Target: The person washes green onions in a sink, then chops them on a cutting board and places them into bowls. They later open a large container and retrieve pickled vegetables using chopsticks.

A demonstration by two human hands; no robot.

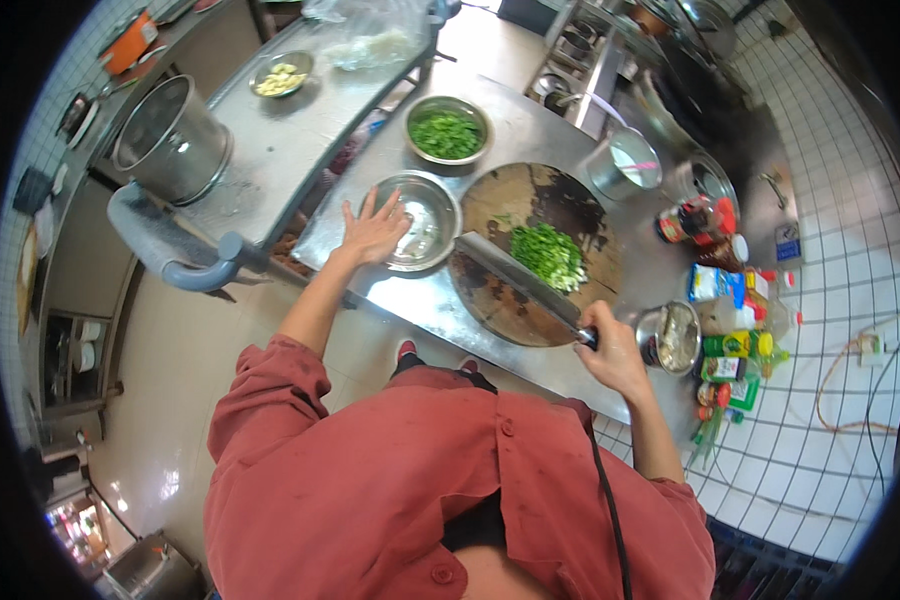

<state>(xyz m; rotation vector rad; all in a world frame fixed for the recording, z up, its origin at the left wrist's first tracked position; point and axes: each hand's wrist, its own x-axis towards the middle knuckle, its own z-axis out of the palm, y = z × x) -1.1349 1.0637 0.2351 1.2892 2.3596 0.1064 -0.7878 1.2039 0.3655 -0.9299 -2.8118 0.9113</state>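
My right hand (pixel 613 352) grips the dark handle of a cleaver (pixel 516 277). Its blade lies across the round wooden chopping block (pixel 484 319), along the near side of a pile of chopped scallions (pixel 546 253). My left hand (pixel 375 231) is spread, fingers apart, over the left rim of a steel bowl (pixel 439 196); whether it presses on the rim cannot be told. That bowl looks nearly empty, with a few small bits at its bottom. Behind it stands a second steel bowl (pixel 487 142) filled with chopped green leaves (pixel 446 135).
Right of the block are a steel pot (pixel 604 172), a container with a pale lump (pixel 671 337) and several sauce bottles (pixel 727 345) by the tiled wall. On the left table (pixel 262 142) stand a tall steel pot (pixel 172 142) and a bowl of peeled garlic (pixel 281 79).
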